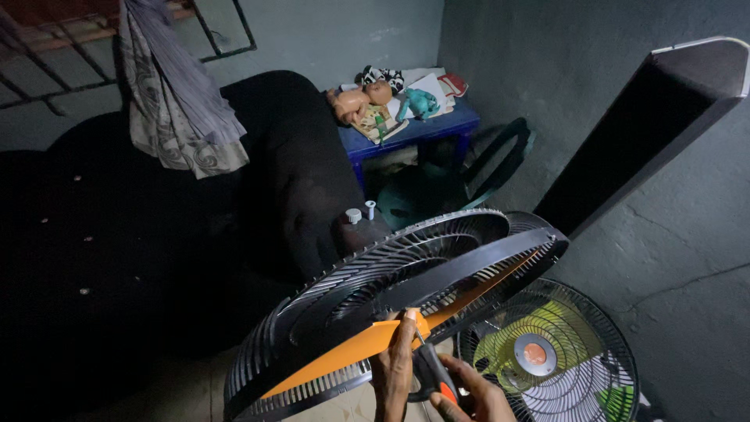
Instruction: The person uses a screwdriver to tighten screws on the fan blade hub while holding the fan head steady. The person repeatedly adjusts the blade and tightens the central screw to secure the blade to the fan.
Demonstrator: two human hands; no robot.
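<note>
My left hand (pixel 394 363) pinching the orange rim band of the black fan grille (pixel 391 289) tilted before me, fingers pressed together, my right hand (pixel 469 395) wrapped around a black-and-red screwdriver (pixel 431 369) at the rim, green-bladed fan (pixel 551 355) just beside

Looked like a lived-in room at home, dim. Dark sofa (pixel 258 180) sat up and left of the hands, w/ a patterned cloth (pixel 176 101) hung from window bars (pixel 55 55) above it. Further off, straight above the hands, a blue table (pixel 410 133) held toys (pixel 375 98). Plain painted walls (pixel 547 70), bare floor (pixel 180 387).
</note>
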